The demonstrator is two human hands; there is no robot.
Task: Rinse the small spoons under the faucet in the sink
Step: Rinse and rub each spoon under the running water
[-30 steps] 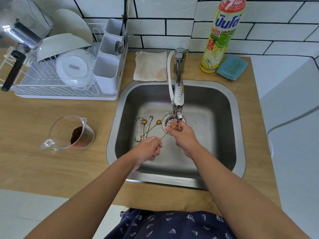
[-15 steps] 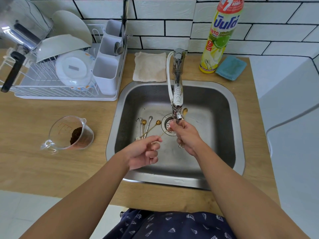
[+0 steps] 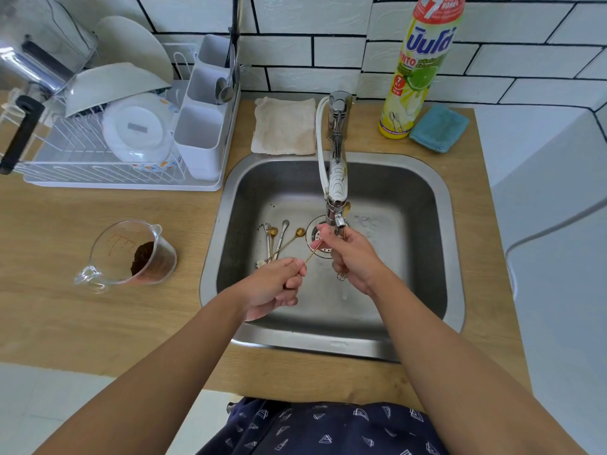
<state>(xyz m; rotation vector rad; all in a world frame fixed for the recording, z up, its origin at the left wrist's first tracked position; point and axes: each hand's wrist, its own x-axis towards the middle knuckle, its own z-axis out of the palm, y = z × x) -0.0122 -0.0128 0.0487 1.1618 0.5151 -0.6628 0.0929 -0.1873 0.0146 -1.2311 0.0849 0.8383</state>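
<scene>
Mid-rinse: left hand (image 3: 274, 284) pinches a gold spoon (image 3: 311, 253); right hand (image 3: 353, 257) grips another beneath faucet (image 3: 337, 178). Four spoons (image 3: 279, 239) lie unrinsed in sink (image 3: 423, 178).

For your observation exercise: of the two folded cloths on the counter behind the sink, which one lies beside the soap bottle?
The blue cloth, right of the soap bottle; the beige cloth lies left of the faucet.

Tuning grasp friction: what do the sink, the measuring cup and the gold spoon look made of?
Sink: brushed stainless steel, dull grey sheen. Measuring cup: clear glass or plastic, can't tell; brown powder shows through. Gold spoon, pinched by left hand: thin metal, gold-coloured, probably plated.
</scene>
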